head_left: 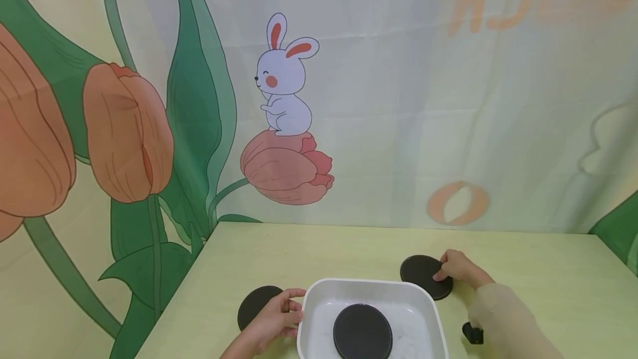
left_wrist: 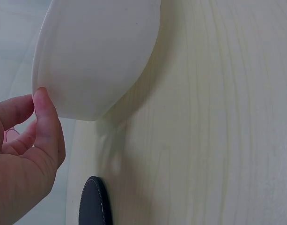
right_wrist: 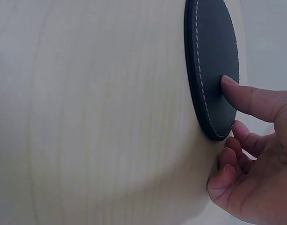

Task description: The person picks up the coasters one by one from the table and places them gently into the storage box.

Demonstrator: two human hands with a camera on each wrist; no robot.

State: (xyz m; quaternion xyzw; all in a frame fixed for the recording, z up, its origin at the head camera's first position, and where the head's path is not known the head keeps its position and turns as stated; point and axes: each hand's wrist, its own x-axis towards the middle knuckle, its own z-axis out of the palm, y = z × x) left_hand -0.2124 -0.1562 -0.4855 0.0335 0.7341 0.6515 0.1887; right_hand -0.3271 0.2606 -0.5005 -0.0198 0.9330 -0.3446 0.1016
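A white rectangular tray with rounded corners (head_left: 314, 342) stands at the table's near edge of the head view, its lower part cut off. Inside it lies a round black coaster (head_left: 363, 331). My left hand (head_left: 274, 317) pinches the tray's left rim between thumb and finger. Just behind that hand is a second black coaster (head_left: 256, 303), partly covered by it. To the right, beyond the tray's far corner, my right hand (head_left: 461, 269) grips the edge of a third coaster (right_wrist: 213, 61), thumb on top and fingers at its edge. White stitching runs round this coaster.
The pale wood-grain table (head_left: 319, 248) reaches back to a printed curtain (head_left: 379, 98) with tulips and a rabbit. A small black object (head_left: 472, 333) shows beside the right sleeve (head_left: 508, 314); its kind is unclear.
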